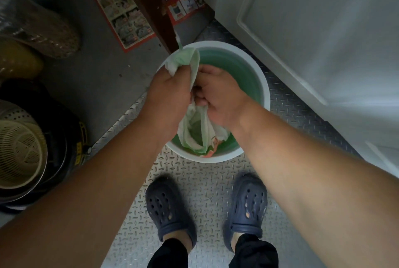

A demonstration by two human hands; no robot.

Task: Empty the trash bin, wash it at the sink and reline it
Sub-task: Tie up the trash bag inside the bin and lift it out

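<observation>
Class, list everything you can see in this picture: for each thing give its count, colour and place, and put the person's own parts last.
trash bin: one, white rim, green inside, on the floor ahead of the feet
bin bag: one, pale green and white, gathered over the bin
advert leaflets: a few, red and white, on the grey floor beyond the bin
colander: one, cream, far left
metal floor plate: one, silver, underfoot
clogs: two, dark blue, on the feet
left hand: one, gripping the bag
right hand: one, gripping the bag
</observation>
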